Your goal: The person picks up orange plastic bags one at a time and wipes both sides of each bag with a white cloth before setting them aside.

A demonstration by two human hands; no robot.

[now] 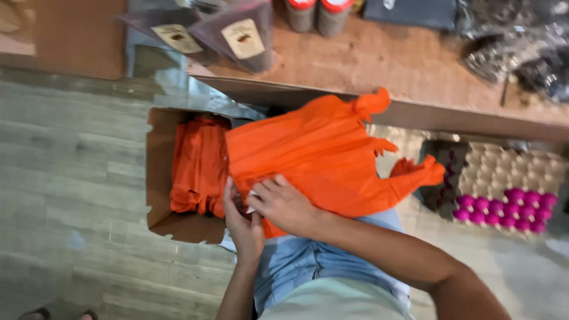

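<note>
I hold a bright orange plastic bag (323, 154) in front of my waist. It hangs open and crumpled, its knotted handles pointing right. My left hand (243, 222) grips the bag's lower left edge from below. Pressing on the same edge from above, my right hand (284, 204) pinches the plastic with its fingers. Just left of my hands, an open cardboard box (160, 178) on the floor holds a stack of more folded orange bags (198, 166).
A brown wooden counter (385, 59) runs across the top with two labelled dark pouches (237, 35) and two red-capped jars (317, 13). A cardboard egg tray (504, 172) with several magenta eggs (510, 207) lies at the right. Grey plank floor (71, 178) spreads left.
</note>
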